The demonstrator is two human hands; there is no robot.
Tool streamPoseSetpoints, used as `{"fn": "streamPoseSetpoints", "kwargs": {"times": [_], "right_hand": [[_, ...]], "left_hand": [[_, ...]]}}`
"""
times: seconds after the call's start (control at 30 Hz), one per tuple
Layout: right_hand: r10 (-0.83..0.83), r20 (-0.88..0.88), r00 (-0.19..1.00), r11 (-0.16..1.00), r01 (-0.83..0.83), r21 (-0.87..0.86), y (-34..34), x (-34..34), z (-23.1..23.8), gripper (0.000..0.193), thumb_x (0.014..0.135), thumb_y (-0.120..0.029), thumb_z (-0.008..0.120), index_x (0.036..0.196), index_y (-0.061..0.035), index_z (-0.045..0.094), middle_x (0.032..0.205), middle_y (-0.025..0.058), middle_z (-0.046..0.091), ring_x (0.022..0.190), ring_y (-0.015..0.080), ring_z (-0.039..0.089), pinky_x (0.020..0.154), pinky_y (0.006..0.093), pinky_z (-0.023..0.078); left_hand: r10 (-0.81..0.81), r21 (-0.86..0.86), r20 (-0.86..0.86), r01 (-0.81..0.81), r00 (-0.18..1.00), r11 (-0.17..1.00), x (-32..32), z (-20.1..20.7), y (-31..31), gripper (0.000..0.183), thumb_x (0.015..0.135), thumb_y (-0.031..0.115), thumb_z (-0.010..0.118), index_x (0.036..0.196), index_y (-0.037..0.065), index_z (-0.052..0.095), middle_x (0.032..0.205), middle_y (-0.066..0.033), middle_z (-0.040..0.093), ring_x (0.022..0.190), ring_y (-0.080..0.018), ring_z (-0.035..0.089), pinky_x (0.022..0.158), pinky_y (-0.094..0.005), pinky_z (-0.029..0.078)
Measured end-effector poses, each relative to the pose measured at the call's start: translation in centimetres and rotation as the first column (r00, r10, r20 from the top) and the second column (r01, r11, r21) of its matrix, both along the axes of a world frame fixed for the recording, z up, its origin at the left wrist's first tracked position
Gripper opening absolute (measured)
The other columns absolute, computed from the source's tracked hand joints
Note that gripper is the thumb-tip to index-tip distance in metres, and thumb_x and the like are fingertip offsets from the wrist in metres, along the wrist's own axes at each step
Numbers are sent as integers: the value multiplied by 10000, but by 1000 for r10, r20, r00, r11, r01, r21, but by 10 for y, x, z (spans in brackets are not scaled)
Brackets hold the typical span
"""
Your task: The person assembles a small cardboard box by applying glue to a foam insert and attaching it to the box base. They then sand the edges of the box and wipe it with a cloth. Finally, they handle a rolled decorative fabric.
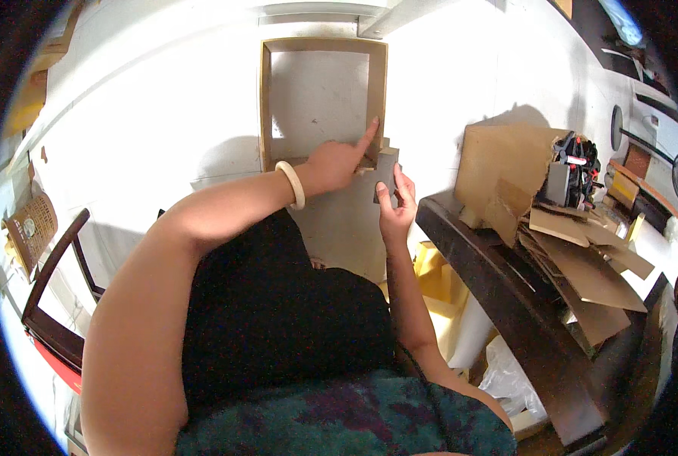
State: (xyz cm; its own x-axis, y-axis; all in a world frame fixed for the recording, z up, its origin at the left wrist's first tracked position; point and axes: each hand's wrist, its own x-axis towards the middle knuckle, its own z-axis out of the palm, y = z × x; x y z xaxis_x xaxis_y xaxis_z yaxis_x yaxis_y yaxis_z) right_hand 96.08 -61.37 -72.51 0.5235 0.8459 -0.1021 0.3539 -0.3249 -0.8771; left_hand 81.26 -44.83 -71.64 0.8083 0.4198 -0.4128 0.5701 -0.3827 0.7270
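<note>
An open rectangular box [378, 80] with thin tan walls and a pale, speckled inside lies in front of me. My left hand [337, 163] reaches across its near right corner. The index finger is stretched out along the right wall and seems to touch it, while the other fingers are bent and partly hidden. A cream bangle [290, 185] circles that wrist. Just outside the same corner, my right hand [397, 204] grips a small grey rectangular block [386, 166], held upright between thumb and fingers. The near wall is partly covered by my left hand.
To the right, a dark wooden bench [498, 304] carries torn cardboard [498, 167], loose flat pieces and a cluster of black and red items [580, 167]. Yellow material [434, 277] and clear plastic [510, 372] sit beneath. At left stands a dark chair frame [50, 281].
</note>
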Motion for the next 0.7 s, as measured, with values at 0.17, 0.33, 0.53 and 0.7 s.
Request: {"fn": "streamPoseSetpoints", "kwargs": {"times": [0.17,0.33,0.53,0.7], "right_hand": [[1,161,987,990,-24,139,136,27,-13,452,903,-57,775,1346,-43,684,1133,131,719,1069,247,662,977,375,513],[16,-73,997,995,-8,103,189,44,-8,454,936,-108,757,1372,-26,661,1101,102,687,950,186,630,890,356,522],[44,16,999,998,-43,-51,14,15,-7,507,894,-33,753,1388,-15,642,1338,183,656,1275,322,603,1110,451,457],[-18,-61,998,992,25,126,201,58,-20,461,944,-131,756,1367,14,645,1162,156,692,1071,208,624,943,337,497]], "left_hand": [[-62,53,-26,63,998,997,5,-6,0,1045,919,145,656,1653,85,-85,833,-216,735,733,-411,711,742,-502,558],[-82,93,45,78,996,993,4,-12,-5,1021,924,150,634,1652,73,-78,826,-208,735,742,-402,710,832,-495,542],[-81,62,-62,85,995,995,-1,-2,6,1015,895,98,623,1655,57,-49,807,-183,729,710,-379,692,866,-490,515],[-111,108,51,105,993,989,7,-12,-5,1082,882,131,700,1649,50,-59,802,-236,724,705,-417,705,764,-534,545]]}}
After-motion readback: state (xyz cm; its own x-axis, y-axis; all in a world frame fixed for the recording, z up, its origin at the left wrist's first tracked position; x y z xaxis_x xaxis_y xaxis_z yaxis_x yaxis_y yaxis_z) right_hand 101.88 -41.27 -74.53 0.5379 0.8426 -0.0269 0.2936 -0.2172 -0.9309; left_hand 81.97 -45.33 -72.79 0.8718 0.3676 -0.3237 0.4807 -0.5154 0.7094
